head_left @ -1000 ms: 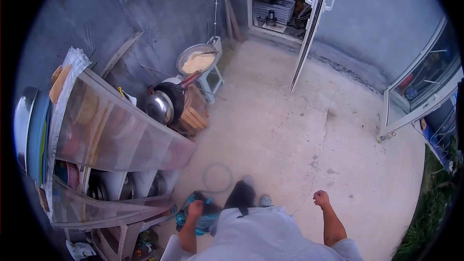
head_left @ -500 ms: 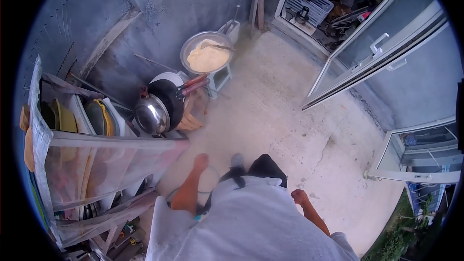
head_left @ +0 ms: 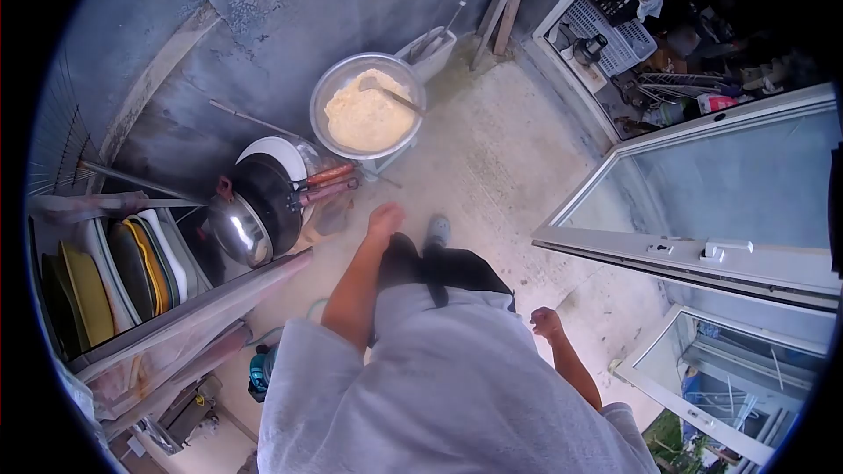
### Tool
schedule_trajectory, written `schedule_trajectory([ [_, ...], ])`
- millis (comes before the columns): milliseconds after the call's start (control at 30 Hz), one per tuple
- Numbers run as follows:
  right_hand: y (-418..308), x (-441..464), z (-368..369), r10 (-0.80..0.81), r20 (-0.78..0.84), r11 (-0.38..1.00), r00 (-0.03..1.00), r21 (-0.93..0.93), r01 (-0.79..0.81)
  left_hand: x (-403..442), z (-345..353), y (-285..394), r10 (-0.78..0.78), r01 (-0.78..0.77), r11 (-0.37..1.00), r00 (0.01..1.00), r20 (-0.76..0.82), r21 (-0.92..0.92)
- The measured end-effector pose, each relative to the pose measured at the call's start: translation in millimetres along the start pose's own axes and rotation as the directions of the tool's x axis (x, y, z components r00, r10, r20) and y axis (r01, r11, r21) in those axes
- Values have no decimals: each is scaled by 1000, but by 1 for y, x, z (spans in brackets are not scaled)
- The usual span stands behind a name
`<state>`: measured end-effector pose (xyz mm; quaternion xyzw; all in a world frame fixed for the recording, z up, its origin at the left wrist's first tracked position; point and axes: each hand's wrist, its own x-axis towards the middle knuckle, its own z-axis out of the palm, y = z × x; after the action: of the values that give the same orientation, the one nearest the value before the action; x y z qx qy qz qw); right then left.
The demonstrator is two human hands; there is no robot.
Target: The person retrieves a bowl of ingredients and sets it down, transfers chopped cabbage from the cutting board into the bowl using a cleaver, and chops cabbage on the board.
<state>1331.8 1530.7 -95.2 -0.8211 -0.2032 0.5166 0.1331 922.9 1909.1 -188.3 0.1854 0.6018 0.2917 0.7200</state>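
My left hand (head_left: 385, 220) hangs in front of me over the concrete floor, apart from everything. It is slightly blurred, so its finger shape is unclear, and nothing shows in it. My right hand (head_left: 546, 322) is by my right side with fingers curled in and nothing visible in them. Ahead of my left hand stands a large metal basin (head_left: 318, 114) of pale yellow, floury-looking contents (head_left: 360, 118). A wooden-looking paddle (head_left: 395, 96) rests in it. Nearest on the left are the reddish-brown handles (head_left: 329, 177) of a dark wok (head_left: 279, 197), beside a shiny metal lid (head_left: 239, 233).
A rack (head_left: 193, 325) on the left holds upright plates and basins (head_left: 83, 290). An open glazed door (head_left: 685, 250) juts in from the right, beside a doorway with crates (head_left: 606, 35). Wooden boards (head_left: 509, 9) lean on the back wall.
The basin, wok and rack now appear closer, and more of the doorway shows. My left hand has swung forward and up in view. One foot is now farther ahead.
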Motion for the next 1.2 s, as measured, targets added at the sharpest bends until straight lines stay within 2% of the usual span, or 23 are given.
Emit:
schedule_trajectory([
  [33, -19, 14, -18, 21, -16, 1000, 1000, 19, -21, 5, 9, 8, -17, 16, 999, 999, -30, -36],
  [67, -34, 24, -31, 1, -34, 1000, 999, 25, 0, 14, 16, 12, -22, 13, 987, 998, -53, -161],
  [133, -76, 42, -54, -30, -56, 997, 998, 71, 34, 41, 23, 17, -50, 29, 962, 996, -71, -271],
  [233, -113, 49, -64, 16, -101, 985, 995, 173, 2, 90, 30, 21, -133, 70, 915, 982, -133, -398],
  [300, -94, 47, -61, 83, -85, 975, 993, 215, -63, 136, 27, 17, -207, 128, 873, 971, -120, -470],
  [400, -72, 9, -41, 281, 2, 954, 960, 111, -280, 183, 31, 19, -215, 62, 782, 961, -175, -620],
  [500, -54, -38, -14, 433, 95, 900, 896, -1, -435, 245, 15, 1, -157, -23, 575, 978, -137, -818],
  [567, -35, -58, 0, 448, 190, 890, 874, -4, -456, 262, 14, 13, -132, -108, 540, 969, -210, -835],
  [600, -34, -68, 8, 440, 200, 887, 876, 54, -458, 265, 15, 18, -118, -150, 526, 962, -246, -837],
  [633, -37, -80, 17, 430, 209, 880, 878, 118, -459, 266, 13, 16, -138, -146, 549, 955, -261, -823],
  [733, -64, -91, 48, 553, 178, 790, 814, 197, -580, 266, 17, 28, -202, -102, 615, 938, -281, -782],
  [833, -61, -101, 83, 638, 148, 696, 756, 309, -648, 281, 2, 19, -99, -46, 780, 976, -195, -624],
  [900, -56, -117, 107, 653, 139, 656, 745, 389, -647, 274, 7, 24, -101, -58, 747, 975, -200, -662],
  [1067, -37, -155, 161, 540, 187, 712, 821, 418, -564, 240, 23, 27, -92, -36, 751, 983, -158, -660],
  [1100, -33, -163, 172, 538, 176, 705, 825, 442, -554, 209, 42, 43, -139, -16, 770, 971, -193, -638],
  [1133, -29, -171, 182, 538, 162, 696, 828, 469, -544, 185, 54, 48, -115, -19, 796, 977, -182, -605],
  [1167, -25, -182, 193, 542, 144, 684, 828, 498, -534, 163, 62, 43, -94, -17, 821, 982, -165, -570],
  [1200, -14, -190, 205, 544, 137, 668, 828, 526, -526, 143, 63, 33, -69, 16, 851, 994, -82, -525],
])
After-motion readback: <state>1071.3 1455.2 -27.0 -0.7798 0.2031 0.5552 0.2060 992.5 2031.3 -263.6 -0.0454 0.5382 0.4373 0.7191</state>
